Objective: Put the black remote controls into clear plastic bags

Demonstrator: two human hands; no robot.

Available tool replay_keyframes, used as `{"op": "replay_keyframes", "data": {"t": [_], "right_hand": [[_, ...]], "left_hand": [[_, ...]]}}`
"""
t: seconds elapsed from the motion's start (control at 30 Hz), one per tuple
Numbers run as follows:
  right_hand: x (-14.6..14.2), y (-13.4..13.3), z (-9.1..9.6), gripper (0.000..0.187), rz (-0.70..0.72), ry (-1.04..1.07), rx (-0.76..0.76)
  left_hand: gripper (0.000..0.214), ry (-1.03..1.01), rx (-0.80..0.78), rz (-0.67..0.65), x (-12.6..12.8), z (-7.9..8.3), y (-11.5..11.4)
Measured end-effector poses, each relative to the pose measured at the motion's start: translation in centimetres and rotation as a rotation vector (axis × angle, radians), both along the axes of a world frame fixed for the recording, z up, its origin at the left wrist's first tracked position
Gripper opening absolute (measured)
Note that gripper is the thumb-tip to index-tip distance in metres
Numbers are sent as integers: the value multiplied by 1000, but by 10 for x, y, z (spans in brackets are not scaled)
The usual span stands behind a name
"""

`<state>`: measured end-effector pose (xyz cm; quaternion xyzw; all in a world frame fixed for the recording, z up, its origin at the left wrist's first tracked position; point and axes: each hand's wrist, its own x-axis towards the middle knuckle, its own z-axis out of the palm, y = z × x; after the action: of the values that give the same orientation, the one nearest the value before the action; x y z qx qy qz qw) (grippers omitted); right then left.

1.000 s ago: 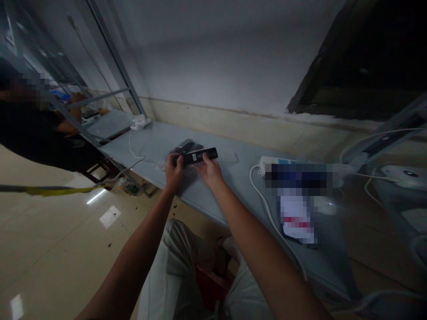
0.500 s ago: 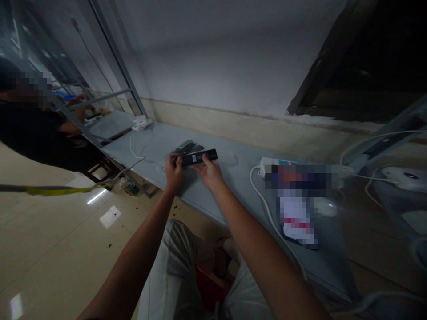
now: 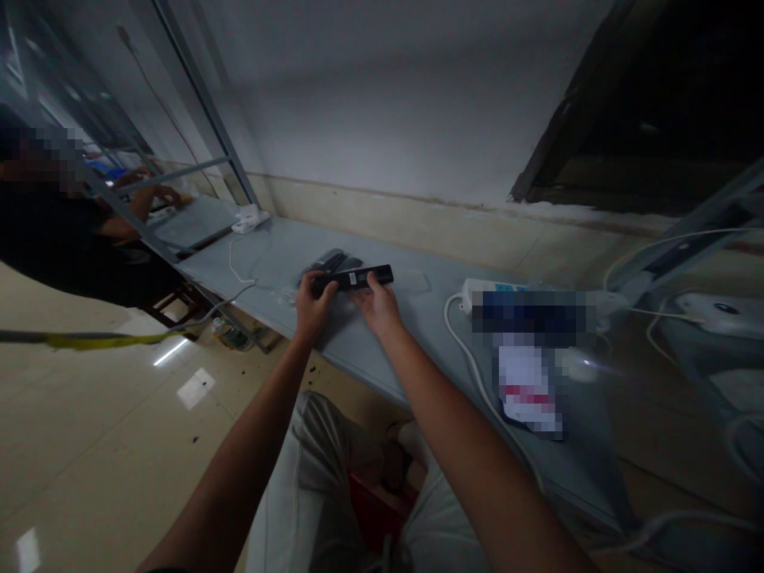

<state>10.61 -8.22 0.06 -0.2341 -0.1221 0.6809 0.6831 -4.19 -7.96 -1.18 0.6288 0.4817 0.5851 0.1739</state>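
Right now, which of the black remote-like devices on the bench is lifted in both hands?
The long black remote, gripped by left hand and right hand; the others lie behind it.

a long grey table (image 3: 418,318) runs along a pale wall (image 3: 387,119), with a cream tiled band (image 3: 418,227) at the wall's foot; the glossy beige tiled floor (image 3: 89,430) catches small white glints of light; a slanted metal frame (image 3: 203,103) rises at the table's far end, and a second grey table (image 3: 191,223) stands beyond it, where another person (image 3: 53,231) in dark clothes sits; a dark opening (image 3: 656,95) fills the upper right of the wall; a white power strip (image 3: 477,290) and its white cable (image 3: 477,374) lie on the table; the room is dim
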Motion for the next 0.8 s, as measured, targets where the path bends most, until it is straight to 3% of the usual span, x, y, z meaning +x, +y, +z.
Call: {"op": "replay_keyframes", "data": {"t": [0.13, 0.27, 0.4, 0.57, 0.8], "right_hand": [[2, 3, -1, 15, -21, 16, -48], [3, 5, -3, 16, -36, 25, -54], [5, 5, -3, 13, -29, 24, -50], [7, 4, -3, 15, -23, 27, -62], [7, 4, -4, 14, -20, -4, -73]], "left_hand": [[53, 22, 18, -46, 1, -5, 3], [51, -19, -26, -28, 0, -7, 5], [47, -155, -71, 58, 0, -2, 1], [62, -391, -164, 60, 3, 6, -4], [72, -483, -242, 84, 2, 13, -8]]}}
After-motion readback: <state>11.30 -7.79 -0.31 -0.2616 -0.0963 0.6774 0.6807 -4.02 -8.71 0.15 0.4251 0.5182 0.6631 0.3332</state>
